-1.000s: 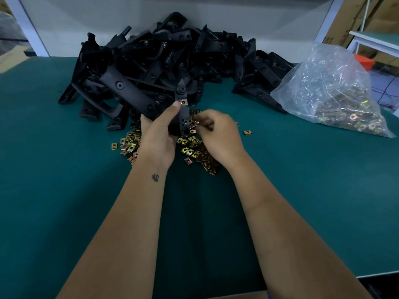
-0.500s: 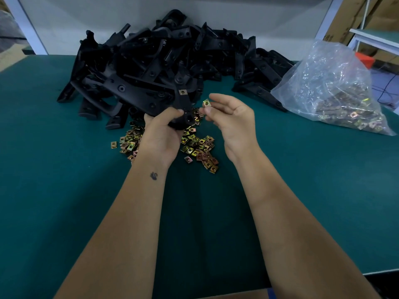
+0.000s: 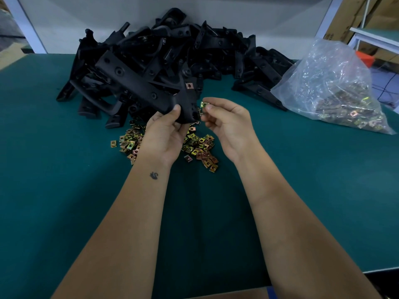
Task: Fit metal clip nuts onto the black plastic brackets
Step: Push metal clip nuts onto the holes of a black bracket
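**A factory assembly bench**

This was a small factory or assembly workshop. A wide workbench covered in dark green matting [image 3: 64,190] carried a tall heap of identical black moulded plastic brackets [image 3: 164,61], parts in bulk. Loose brass-coloured metal clip nuts [image 3: 200,147] lay scattered before it, and a clear plastic bag [image 3: 330,83] held many more. Behind stood a plain pale partition wall [image 3: 237,14] with white metal framing. Brown cardboard cartons [image 3: 345,22] were stacked to the right beside a second green-topped white table [image 3: 380,36].
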Demonstrator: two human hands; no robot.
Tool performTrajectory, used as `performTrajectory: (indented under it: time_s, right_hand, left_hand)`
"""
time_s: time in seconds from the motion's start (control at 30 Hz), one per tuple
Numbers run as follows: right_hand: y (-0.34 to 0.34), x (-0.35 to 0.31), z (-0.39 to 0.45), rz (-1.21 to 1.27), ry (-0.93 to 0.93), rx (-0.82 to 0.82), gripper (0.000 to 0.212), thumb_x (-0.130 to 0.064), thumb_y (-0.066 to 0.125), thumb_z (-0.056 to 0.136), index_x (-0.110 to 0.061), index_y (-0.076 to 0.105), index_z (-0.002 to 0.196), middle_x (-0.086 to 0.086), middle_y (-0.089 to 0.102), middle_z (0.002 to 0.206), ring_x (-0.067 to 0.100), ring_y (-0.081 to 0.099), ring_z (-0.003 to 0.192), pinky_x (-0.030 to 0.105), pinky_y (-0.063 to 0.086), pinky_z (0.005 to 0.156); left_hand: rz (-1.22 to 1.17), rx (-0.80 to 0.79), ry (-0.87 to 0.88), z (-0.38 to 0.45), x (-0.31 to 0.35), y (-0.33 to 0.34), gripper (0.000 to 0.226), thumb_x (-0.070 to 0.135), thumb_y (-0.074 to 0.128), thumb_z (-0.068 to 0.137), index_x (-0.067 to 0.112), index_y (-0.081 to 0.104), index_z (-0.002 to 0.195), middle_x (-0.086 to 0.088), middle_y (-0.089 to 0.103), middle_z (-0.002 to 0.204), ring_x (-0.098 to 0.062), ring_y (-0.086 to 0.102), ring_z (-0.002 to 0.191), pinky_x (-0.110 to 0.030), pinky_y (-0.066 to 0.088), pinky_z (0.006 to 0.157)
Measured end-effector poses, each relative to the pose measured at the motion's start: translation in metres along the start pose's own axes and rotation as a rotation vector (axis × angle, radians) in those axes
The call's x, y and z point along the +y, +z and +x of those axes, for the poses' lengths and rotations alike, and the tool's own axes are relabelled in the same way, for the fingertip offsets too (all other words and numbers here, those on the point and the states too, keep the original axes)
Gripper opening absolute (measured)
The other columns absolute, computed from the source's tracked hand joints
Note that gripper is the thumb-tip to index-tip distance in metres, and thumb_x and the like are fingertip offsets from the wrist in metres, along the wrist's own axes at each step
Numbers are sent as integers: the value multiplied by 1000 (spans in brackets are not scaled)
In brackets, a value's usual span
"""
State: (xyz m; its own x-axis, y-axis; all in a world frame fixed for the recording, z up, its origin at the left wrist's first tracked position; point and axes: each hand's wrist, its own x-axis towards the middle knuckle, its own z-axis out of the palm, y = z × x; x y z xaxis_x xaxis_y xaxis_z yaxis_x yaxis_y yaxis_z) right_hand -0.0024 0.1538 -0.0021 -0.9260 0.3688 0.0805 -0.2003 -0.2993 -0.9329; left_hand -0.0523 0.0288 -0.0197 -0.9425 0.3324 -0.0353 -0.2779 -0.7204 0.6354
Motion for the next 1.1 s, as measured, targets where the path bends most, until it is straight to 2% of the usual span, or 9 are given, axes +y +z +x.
performTrajectory:
  time_s: [0.13, 0.3, 0.53, 0.7, 0.97, 1.1]
  right_hand:
    - [0, 1, 0, -8, 44, -24, 18, 2, 59, 91, -10, 72, 91, 3, 67, 74, 11, 61, 61, 22, 48, 62]
    - [2, 3, 0, -3, 43, -73, 22, 0, 58, 91, -14, 74, 86, 1, 71, 73, 10, 59, 59, 22, 46, 60]
    - [2, 5, 1, -11, 40, -93, 20, 0, 58, 91, -12, 74, 90, 2, 70, 76, 9, 58, 59, 21, 47, 59]
    - [1, 5, 1, 36, 52, -63, 20, 1, 56, 91, -11, 72, 88, -1, 68, 70, 10, 58, 58, 21, 46, 57]
    - [0, 4, 0, -27, 73, -124, 16, -1, 60, 91, -13, 70, 87, 0, 67, 75, 8, 58, 60, 21, 47, 59]
    - [0, 3, 0, -24, 106, -143, 13, 0, 60, 90, -9, 69, 90, 1, 66, 73, 8, 56, 57, 21, 46, 59]
  left_hand:
    - [-34, -15, -21, -1, 1, 1, 14, 1, 49, 99, 7, 61, 99, -6, 74, 90, -15, 72, 84, -25, 59, 71]
    - [-32, -54, -47, -3, 2, 2, 16, -1, 47, 99, 6, 61, 103, -7, 73, 95, -17, 70, 89, -26, 59, 80]
    - [-4, -71, -56, -4, 2, 3, 20, 1, 45, 100, 11, 63, 102, -4, 74, 93, -15, 71, 85, -27, 59, 75]
    - [16, -55, -73, -4, 2, 3, 21, 3, 44, 101, 13, 62, 103, -6, 71, 100, -18, 67, 88, -29, 56, 78]
    - [55, -45, -92, -7, 3, 4, 19, 7, 44, 101, 17, 61, 100, -2, 70, 93, -14, 64, 79, -23, 53, 63]
    - [37, -26, -117, -7, 5, 5, 17, 13, 47, 101, 13, 57, 115, -4, 67, 101, -15, 63, 84, -23, 54, 62]
